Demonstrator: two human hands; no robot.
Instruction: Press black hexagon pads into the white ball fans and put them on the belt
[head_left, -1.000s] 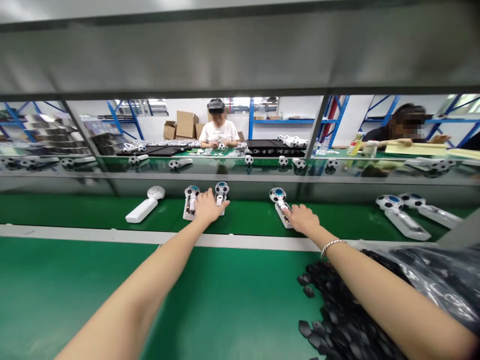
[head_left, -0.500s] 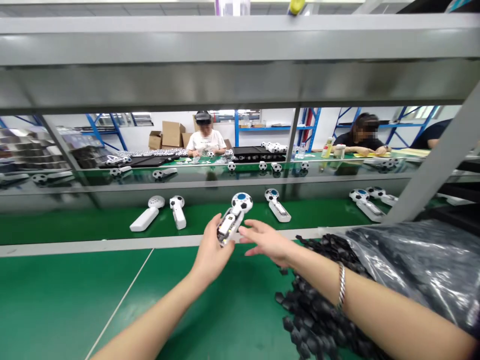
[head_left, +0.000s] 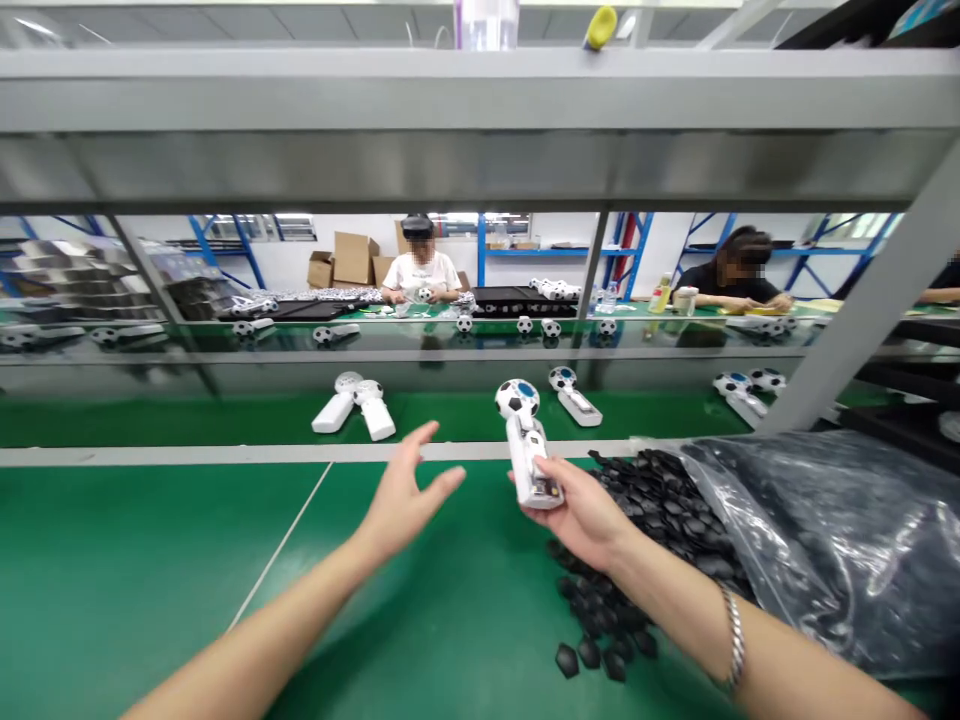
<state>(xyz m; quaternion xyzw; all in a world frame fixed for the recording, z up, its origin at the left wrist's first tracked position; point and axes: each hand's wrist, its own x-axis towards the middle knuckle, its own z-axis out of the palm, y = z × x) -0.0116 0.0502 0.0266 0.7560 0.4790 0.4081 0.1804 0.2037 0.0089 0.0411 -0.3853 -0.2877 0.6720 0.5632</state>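
Note:
My right hand (head_left: 589, 515) grips a white handheld device with a soccer-ball head (head_left: 530, 460) by the lower part of its handle. The handle is uncovered on one side and shows inner parts; a blue disc marks the ball. My left hand (head_left: 405, 500) is empty above the green table, thumb and fingers apart. Just beyond it, two white handhelds lie on the belt: one with a pale round head (head_left: 335, 408) touches one with a soccer-ball head (head_left: 377, 415). Another open-handled device (head_left: 577, 402) lies behind my right hand.
Black five-sided pieces (head_left: 667, 510) are heaped at the right, beside a clear plastic bag (head_left: 832, 540). A slanted grey post (head_left: 847, 300) stands at the right. A metal shelf (head_left: 480, 90) crosses overhead. Two people (head_left: 421, 275) sit across the line, with more devices before them.
The open-handled device has passed from my left hand to my right and moved right. My left hand has let go and opened. The two handhelds on the belt now touch.

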